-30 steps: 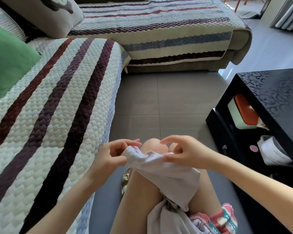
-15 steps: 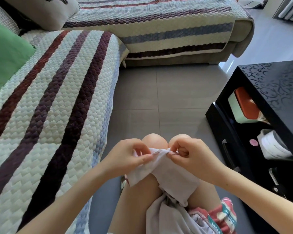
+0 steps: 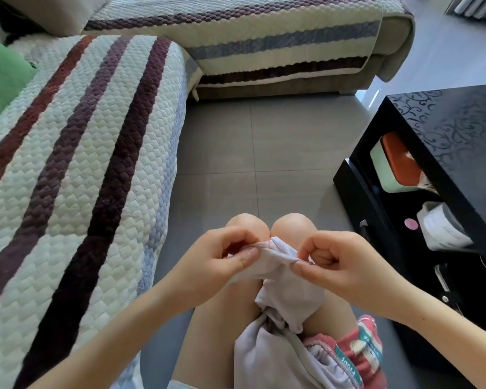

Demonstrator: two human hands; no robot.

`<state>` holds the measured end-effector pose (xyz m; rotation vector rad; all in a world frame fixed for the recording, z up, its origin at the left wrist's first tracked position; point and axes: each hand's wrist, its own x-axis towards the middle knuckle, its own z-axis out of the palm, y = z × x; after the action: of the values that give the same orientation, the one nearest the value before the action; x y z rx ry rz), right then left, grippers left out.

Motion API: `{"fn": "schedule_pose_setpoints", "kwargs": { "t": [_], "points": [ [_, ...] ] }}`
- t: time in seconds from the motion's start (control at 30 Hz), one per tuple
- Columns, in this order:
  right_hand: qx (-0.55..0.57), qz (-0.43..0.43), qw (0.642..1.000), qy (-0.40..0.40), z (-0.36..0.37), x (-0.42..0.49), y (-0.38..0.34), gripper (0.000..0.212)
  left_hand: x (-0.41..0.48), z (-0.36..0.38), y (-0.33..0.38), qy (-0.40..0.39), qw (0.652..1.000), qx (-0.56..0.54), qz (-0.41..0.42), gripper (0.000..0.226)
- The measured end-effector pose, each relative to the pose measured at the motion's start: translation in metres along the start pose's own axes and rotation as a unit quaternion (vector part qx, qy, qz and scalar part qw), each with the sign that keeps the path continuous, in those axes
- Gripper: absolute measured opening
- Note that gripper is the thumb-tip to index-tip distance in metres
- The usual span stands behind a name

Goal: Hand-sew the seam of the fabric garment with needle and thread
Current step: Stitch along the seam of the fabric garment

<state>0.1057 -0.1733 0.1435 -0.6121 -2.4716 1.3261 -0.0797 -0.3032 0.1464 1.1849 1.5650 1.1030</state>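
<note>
A pale lilac fabric garment (image 3: 288, 287) lies over my knees and runs down into my lap. My left hand (image 3: 213, 265) pinches its upper left edge between thumb and fingers, where a short red thread (image 3: 267, 244) shows along the seam. My right hand (image 3: 337, 265) pinches the upper right edge, fingers curled tight. The stretch of cloth between both hands is pulled taut. No needle can be made out; it is too small or hidden by the fingers.
A striped quilted sofa (image 3: 76, 169) runs along my left and across the back. A black low table (image 3: 446, 141) stands at my right, its shelf holding a red-lidded box (image 3: 396, 161) and a white jar (image 3: 443, 226). Grey tile floor (image 3: 250, 141) lies ahead.
Both hands have moved apart along the garment edge, stretching the cloth between them. The head view has tilted down and closer, and the red thread now shows by the left fingers.
</note>
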Motion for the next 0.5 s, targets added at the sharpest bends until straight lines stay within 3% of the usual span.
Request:
{"fn": "schedule_pose_setpoints", "kwargs": {
  "t": [0.13, 0.27, 0.5],
  "points": [
    [0.076, 0.001, 0.997, -0.026, -0.006, -0.005, -0.009, 0.014, -0.003, 0.000, 0.011, -0.030, 0.996, -0.079, -0.041, 0.019],
    [0.186, 0.009, 0.981, -0.062, -0.012, -0.005, -0.014, 0.012, -0.006, 0.003, 0.018, -0.032, 0.988, -0.134, -0.067, 0.007],
    [0.060, -0.055, 0.996, -0.020, -0.002, 0.003, -0.011, 0.011, -0.008, 0.007, 0.024, -0.046, 0.986, -0.138, -0.083, 0.012]
  ]
}}
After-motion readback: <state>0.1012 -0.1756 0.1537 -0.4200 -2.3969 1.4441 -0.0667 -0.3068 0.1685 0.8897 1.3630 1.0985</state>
